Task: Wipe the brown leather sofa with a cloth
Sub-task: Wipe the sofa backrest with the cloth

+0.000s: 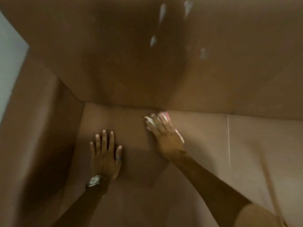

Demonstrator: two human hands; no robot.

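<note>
The brown leather sofa point(246, 145) fills the head view, with its backrest above and its seat cushion below. My right hand point(165, 136) presses a white and pink cloth point(164, 115) flat on the seat, close to the crease under the backrest. Only the cloth's edges show around my fingers. My left hand point(105, 154) lies flat on the seat cushion to the left, fingers spread, holding nothing. A watch sits on that wrist. The frame is blurred.
The sofa's left armrest point(32, 128) rises at the left. A pale wall point(9, 63) shows beyond it. Several whitish marks point(153, 40) show on the backrest above. A light seam line point(228, 140) runs down the seat at the right.
</note>
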